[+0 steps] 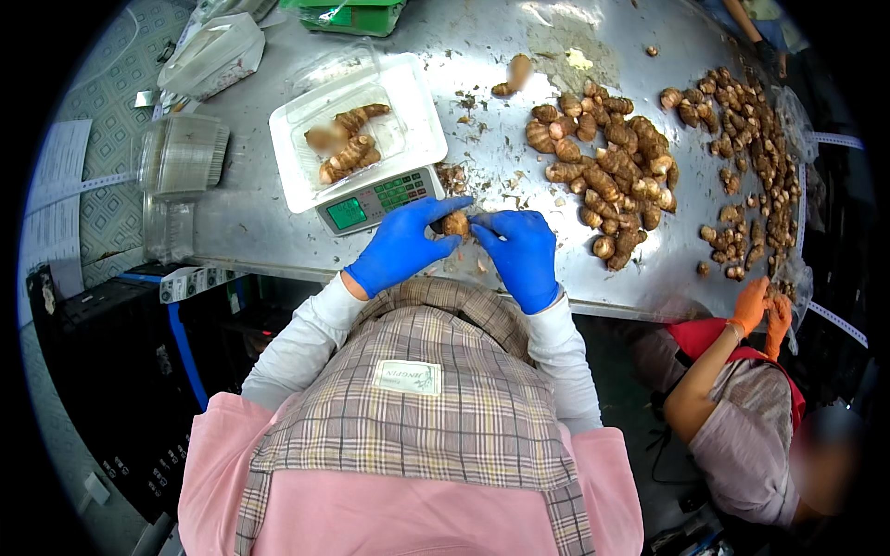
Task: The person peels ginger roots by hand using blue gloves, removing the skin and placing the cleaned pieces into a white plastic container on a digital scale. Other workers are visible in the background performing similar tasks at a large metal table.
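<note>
My left hand (410, 243), in a blue glove, grips a small brown taro corm (456, 224) between thumb and fingers. At the corm's right side my right hand (525, 257), also blue-gloved, pinches its edge; the fingers partly hide the contact. Just beyond the left hand stands a digital scale (375, 199) with a lit green display. A white tray (284, 163) rests on it, bearing a clear plastic container (393, 142). Several taro corms (350, 156) lie in that container. To the right of my hands is a heap of taro corms (612, 170) on the metal table (487, 42).
Stacked clear plastic containers (184, 153) stand at the left. One loose taro corm (516, 75) and peel scraps (452, 178) lie beyond my hands. More small corms (758, 153) line the right edge, where a co-worker's orange-gloved hands (761, 309) handle something. A green device (348, 15) sits at the back.
</note>
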Action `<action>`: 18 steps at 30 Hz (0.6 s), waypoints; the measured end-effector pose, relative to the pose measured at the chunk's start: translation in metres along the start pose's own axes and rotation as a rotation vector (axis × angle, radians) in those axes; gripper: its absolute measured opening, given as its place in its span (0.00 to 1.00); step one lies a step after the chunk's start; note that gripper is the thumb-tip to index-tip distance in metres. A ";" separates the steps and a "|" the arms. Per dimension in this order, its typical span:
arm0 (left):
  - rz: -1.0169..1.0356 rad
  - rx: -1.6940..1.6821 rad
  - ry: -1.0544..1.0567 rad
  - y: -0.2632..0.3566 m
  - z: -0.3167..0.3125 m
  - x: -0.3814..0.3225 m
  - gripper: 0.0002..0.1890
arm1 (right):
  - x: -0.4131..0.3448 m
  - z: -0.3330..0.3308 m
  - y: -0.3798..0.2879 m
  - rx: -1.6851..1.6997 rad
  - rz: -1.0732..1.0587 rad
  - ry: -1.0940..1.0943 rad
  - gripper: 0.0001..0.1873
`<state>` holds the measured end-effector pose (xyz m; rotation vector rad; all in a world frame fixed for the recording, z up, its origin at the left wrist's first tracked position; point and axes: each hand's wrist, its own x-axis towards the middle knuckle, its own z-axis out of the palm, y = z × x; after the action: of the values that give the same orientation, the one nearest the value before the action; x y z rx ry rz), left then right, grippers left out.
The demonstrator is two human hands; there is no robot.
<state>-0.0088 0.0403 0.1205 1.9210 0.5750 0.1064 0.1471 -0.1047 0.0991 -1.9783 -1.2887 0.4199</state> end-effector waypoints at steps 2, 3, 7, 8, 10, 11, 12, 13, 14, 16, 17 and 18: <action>-0.046 -0.083 -0.072 -0.002 0.001 -0.002 0.26 | 0.003 -0.005 -0.004 0.026 0.094 -0.071 0.06; -0.096 -0.175 -0.109 -0.001 0.001 -0.002 0.25 | 0.005 -0.004 -0.007 0.075 0.172 -0.072 0.05; -0.334 -0.740 -0.180 0.000 0.002 0.002 0.24 | 0.001 0.005 -0.007 0.471 0.444 0.170 0.08; -0.376 -0.863 -0.146 -0.002 0.004 0.002 0.24 | -0.002 0.007 -0.003 0.530 0.423 0.227 0.09; -0.465 -1.107 -0.076 -0.009 0.009 0.001 0.25 | -0.013 0.014 0.000 0.625 0.534 0.169 0.09; -0.477 -1.076 -0.038 -0.011 0.011 0.001 0.24 | -0.016 0.015 -0.001 0.672 0.590 0.140 0.09; -0.488 -1.049 -0.008 -0.012 0.014 0.003 0.24 | -0.017 0.013 -0.007 0.605 0.605 0.068 0.10; -0.500 -1.021 0.021 -0.012 0.017 0.004 0.24 | -0.016 0.016 -0.009 0.569 0.615 0.022 0.13; -0.458 -0.938 0.046 -0.010 0.018 0.004 0.24 | -0.014 0.019 -0.011 0.534 0.626 -0.023 0.16; -0.362 -0.776 0.092 -0.002 0.019 0.003 0.24 | -0.013 0.027 -0.009 0.503 0.568 -0.016 0.20; -0.335 -0.747 0.115 0.000 0.020 0.004 0.24 | -0.014 0.029 -0.005 0.530 0.572 -0.030 0.19; -0.308 -0.716 0.141 0.001 0.020 0.004 0.25 | -0.013 0.031 -0.003 0.561 0.573 -0.046 0.18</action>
<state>0.0014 0.0249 0.1126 1.1249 0.7927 0.2177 0.1205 -0.1030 0.0782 -1.8099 -0.5104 0.9856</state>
